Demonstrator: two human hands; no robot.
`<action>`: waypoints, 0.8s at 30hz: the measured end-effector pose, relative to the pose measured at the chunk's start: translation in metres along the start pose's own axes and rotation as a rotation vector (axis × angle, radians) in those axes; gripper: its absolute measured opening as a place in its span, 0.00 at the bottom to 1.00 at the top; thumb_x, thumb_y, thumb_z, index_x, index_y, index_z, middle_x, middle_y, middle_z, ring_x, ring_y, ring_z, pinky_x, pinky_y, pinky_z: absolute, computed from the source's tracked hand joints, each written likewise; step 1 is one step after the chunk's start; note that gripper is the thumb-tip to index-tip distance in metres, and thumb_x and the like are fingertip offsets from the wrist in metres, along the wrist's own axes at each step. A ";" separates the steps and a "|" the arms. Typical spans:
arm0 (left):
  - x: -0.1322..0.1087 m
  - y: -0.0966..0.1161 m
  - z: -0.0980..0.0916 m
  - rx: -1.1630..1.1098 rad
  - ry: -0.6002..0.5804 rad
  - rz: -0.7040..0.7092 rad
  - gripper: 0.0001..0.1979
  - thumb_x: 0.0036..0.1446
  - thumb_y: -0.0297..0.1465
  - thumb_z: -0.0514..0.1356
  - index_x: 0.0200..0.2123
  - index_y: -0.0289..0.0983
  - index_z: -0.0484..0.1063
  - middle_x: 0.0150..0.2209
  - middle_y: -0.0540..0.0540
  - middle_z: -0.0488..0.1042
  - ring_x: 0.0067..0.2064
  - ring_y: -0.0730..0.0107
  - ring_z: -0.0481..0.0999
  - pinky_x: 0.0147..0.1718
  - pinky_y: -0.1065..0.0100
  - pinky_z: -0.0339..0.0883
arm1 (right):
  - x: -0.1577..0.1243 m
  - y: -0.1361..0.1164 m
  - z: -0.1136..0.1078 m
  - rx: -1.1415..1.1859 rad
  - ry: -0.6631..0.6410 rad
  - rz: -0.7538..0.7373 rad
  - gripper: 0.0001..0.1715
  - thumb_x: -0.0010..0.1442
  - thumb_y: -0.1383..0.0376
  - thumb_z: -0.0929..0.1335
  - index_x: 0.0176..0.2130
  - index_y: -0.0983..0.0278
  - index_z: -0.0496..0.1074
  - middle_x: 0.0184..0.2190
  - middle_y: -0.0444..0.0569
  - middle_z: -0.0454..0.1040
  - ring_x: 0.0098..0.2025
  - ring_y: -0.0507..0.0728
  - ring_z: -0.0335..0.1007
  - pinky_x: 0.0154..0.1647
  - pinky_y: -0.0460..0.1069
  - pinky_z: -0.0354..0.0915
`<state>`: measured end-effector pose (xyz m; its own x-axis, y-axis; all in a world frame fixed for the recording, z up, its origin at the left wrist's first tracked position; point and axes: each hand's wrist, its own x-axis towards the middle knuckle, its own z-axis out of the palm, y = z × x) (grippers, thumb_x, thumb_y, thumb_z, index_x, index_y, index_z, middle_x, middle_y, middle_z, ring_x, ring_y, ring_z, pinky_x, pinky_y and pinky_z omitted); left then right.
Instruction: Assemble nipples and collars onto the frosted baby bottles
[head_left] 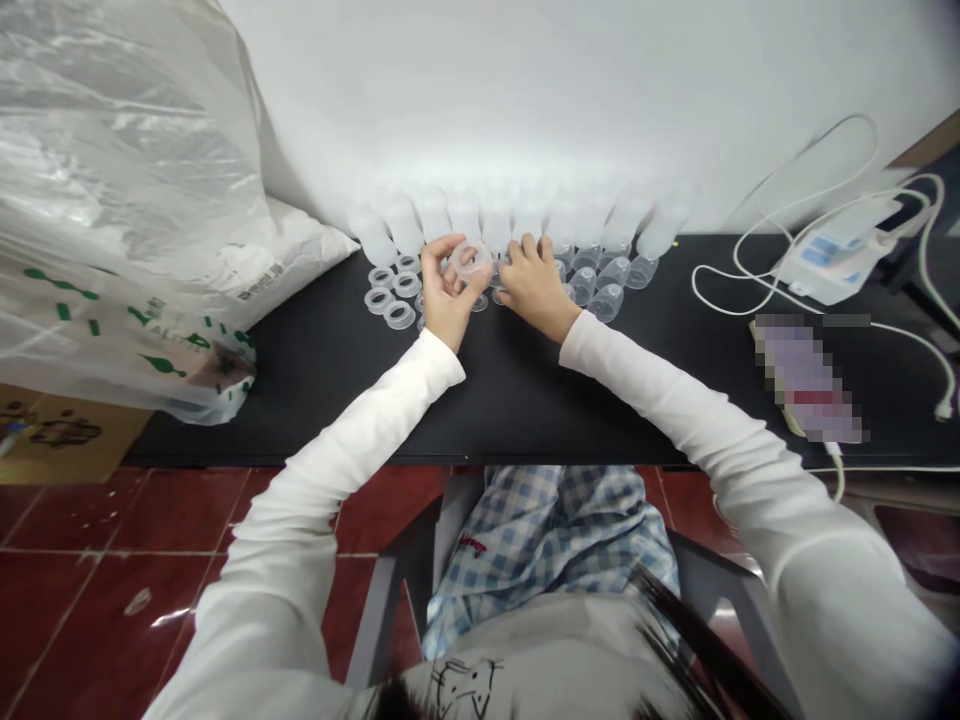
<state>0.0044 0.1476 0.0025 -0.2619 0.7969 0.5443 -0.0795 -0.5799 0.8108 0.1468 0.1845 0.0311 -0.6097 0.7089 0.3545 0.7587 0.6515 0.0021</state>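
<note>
My left hand (448,290) pinches a translucent plastic screw ring (471,260) between thumb and fingers, raised above the black table. Close by on its right, my right hand (536,283) reaches over small clear pieces, its fingers bent and apart; what lies under the palm is hidden. More screw rings (400,315) lie in a group left of my left hand. Clear dome-shaped caps (606,301) stand or lean in rows to the right of my right hand. Behind both hands, frosted white bottles (495,215) stand in a row along the wall.
A large plastic bag (120,200) and a white packet (289,255) fill the left end of the black table (337,400). At right are a white power strip (840,250), looping cables (739,270) and a phone (810,380) on a cord. A cardboard box (67,435) sits lower left.
</note>
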 end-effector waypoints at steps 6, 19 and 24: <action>-0.004 0.001 0.000 0.079 0.016 0.075 0.30 0.50 0.52 0.72 0.51 0.46 0.67 0.55 0.45 0.71 0.62 0.56 0.72 0.61 0.55 0.67 | -0.024 0.016 -0.030 0.223 0.125 0.023 0.09 0.68 0.63 0.66 0.45 0.65 0.71 0.48 0.58 0.75 0.61 0.73 0.64 0.63 0.74 0.56; -0.041 0.001 0.055 -0.235 -0.188 -0.331 0.29 0.50 0.48 0.73 0.51 0.43 0.70 0.56 0.41 0.76 0.59 0.59 0.76 0.64 0.55 0.65 | -0.098 0.046 -0.020 0.671 0.417 0.071 0.10 0.62 0.60 0.70 0.43 0.58 0.69 0.42 0.49 0.74 0.40 0.57 0.74 0.43 0.54 0.76; -0.045 0.003 0.055 -0.250 -0.236 -0.380 0.28 0.51 0.47 0.73 0.51 0.42 0.71 0.55 0.43 0.76 0.62 0.57 0.74 0.66 0.54 0.63 | -0.098 0.046 -0.016 0.524 0.459 0.079 0.08 0.64 0.61 0.70 0.44 0.58 0.73 0.40 0.49 0.74 0.36 0.57 0.70 0.41 0.56 0.73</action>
<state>0.0693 0.1196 -0.0078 0.0521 0.9591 0.2784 -0.3622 -0.2416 0.9002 0.2450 0.1409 0.0120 -0.3116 0.6488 0.6942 0.5152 0.7293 -0.4503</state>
